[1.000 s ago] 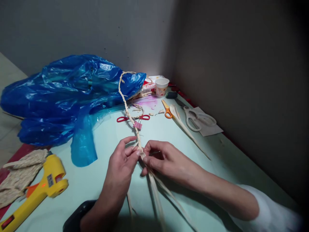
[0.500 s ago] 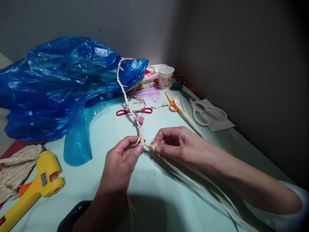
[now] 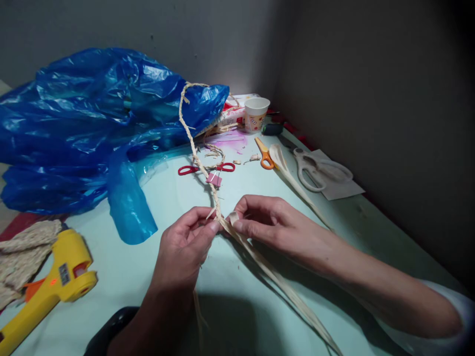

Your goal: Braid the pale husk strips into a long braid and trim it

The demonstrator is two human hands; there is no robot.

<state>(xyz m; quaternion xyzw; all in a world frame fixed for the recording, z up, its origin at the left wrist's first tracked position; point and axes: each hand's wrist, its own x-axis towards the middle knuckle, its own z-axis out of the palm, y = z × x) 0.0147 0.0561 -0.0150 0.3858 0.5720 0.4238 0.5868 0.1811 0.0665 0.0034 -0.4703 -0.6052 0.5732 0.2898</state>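
A pale braided cord (image 3: pixel 188 133) runs from the blue plastic bag down to my hands. My left hand (image 3: pixel 191 235) pinches the braid's lower end between thumb and fingers. Just to its right, my right hand (image 3: pixel 265 220) is closed on the loose raffia strands (image 3: pixel 276 274), one flat end poking up by the thumb. Those strands slant down toward the lower right. Another thin strand (image 3: pixel 198 311) hangs below my left hand. A pink binder clip (image 3: pixel 214 179) grips the braid above my hands, in front of red-handled scissors (image 3: pixel 188 170).
The blue bag (image 3: pixel 92 118) fills the back left. A yellow glue gun (image 3: pixel 70 267) lies beside woven pieces (image 3: pixel 25 252) at left. Orange scissors (image 3: pixel 266 159), a raffia bundle (image 3: pixel 293 180) and white-handled scissors (image 3: pixel 311 173) lie at right, a paper cup (image 3: pixel 256 116) behind. Walls close off the back and right.
My right hand has moved rightward, away from my left hand, swinging the loose strands from downward to the lower right. My left hand keeps its pinch on the braid. The camera view has shifted slightly.
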